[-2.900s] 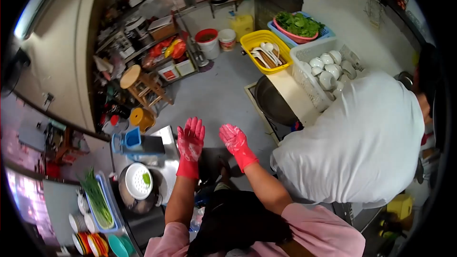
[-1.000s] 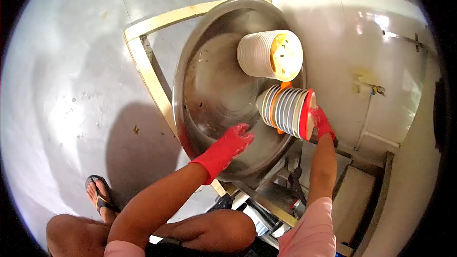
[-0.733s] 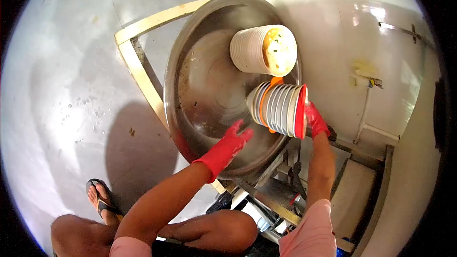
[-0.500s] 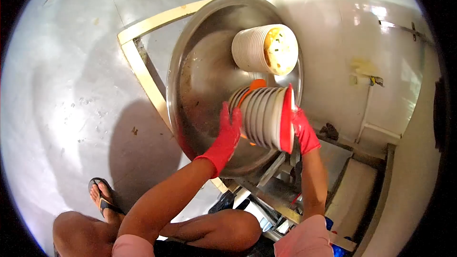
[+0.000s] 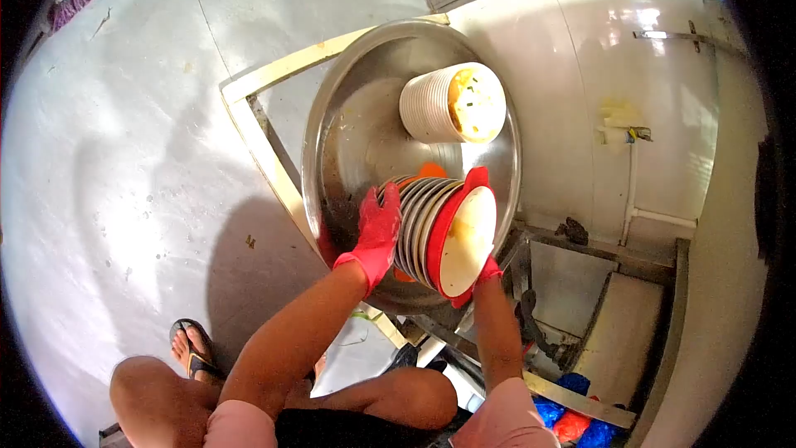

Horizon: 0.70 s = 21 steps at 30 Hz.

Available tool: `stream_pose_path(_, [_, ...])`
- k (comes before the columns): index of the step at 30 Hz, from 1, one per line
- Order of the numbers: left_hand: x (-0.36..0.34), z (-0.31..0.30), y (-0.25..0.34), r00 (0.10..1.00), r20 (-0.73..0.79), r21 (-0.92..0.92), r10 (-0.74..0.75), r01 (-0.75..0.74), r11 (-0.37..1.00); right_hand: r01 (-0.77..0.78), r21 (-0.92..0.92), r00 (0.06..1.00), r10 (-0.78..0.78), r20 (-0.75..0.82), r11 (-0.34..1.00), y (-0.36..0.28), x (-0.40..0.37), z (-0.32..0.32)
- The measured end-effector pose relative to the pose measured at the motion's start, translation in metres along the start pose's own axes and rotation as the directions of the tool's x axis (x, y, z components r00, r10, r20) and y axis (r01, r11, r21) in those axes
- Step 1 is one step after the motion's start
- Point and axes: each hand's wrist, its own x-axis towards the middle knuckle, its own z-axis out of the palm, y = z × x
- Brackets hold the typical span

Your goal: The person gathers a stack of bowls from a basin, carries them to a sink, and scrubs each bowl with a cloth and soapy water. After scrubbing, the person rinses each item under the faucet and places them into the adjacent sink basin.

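Bowl stack: held on its side, tilted, over the near part of the steel basin, red bowl outermost.
Left hand: gloved, spread flat against the stack's base end, clamping it so no bowl slipped.
Right hand: gloved, largely hidden, cupped under the red rim, bearing the weight.
Second stack: white bowls lying in the basin's far part, apart.
Floor: grey; sandalled foot near.

Single head view, fisheye, looking steeply down from close above the steel basin; floor left of it.
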Motion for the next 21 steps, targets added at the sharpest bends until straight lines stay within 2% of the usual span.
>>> stream_pose_path(5, [-0.006,-0.001,0.01,0.999,0.045,-0.211,-0.025,0.034,0.977,0.113,0.086,0.993,-0.109,-0.049,0.99,0.011,-0.004,0.032])
stream_pose_path(8, [0.014,0.008,-0.02,1.0,-0.006,-0.1,0.008,-0.009,0.995,0.146,0.102,0.988,-0.14,-0.06,0.984,0.009,-0.014,0.039])
stream_pose_path(12, [-0.026,-0.021,0.016,0.998,0.023,-0.079,-0.056,0.058,0.995,0.161,0.094,0.986,-0.155,-0.062,0.983,0.006,-0.039,0.049])
stream_pose_path(13, [-0.004,-0.001,-0.013,0.999,-0.042,0.094,-0.032,0.035,0.995,0.165,0.091,0.985,-0.16,-0.063,0.982,0.002,-0.046,0.05])
stream_pose_path(14, [-0.003,0.006,-0.021,0.999,0.015,-0.002,0.032,-0.032,0.999,0.164,0.086,0.985,-0.159,-0.064,0.983,-0.001,-0.052,0.053])
stream_pose_path(17, [-0.046,0.018,0.004,0.978,0.003,-0.154,0.209,-0.206,0.966,0.159,0.038,0.986,-0.156,-0.056,0.987,-0.024,-0.079,0.051])
stream_pose_path(19, [-0.099,0.012,0.047,0.957,-0.106,-0.14,0.27,-0.283,0.949,0.151,-0.003,0.987,-0.151,-0.052,0.988,-0.049,-0.102,0.053])
stream_pose_path(21, [-0.133,0.002,0.074,0.944,-0.119,-0.148,0.307,-0.323,0.935,0.132,-0.038,0.99,-0.133,-0.037,0.991,-0.069,-0.127,0.06])
